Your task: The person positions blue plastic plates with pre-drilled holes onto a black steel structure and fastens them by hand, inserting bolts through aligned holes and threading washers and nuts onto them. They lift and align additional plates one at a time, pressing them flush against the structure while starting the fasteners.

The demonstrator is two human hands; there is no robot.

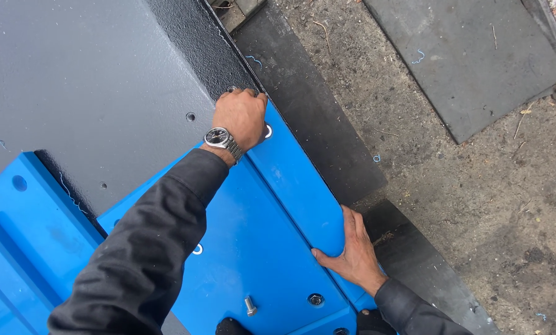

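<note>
A long blue plastic panel (253, 236) lies on a grey metal plate (92, 74), with a raised rib along its right side. My left hand (244, 115), a watch on its wrist, curls its fingers over the panel's far end. Flat on the raised rib near the close end lies my right hand (352, 248), fingers together and thumb spread. A loose silver bolt (249, 305) stands on the panel near a recessed hole holding a bolt head (315, 299).
A second blue panel (17, 229) lies at the left on the same plate. A black rubber strip (309, 105) runs along the plate's right edge. Beyond it is dirty ground (476, 205) with a dark flat sheet (470, 56) at the top right.
</note>
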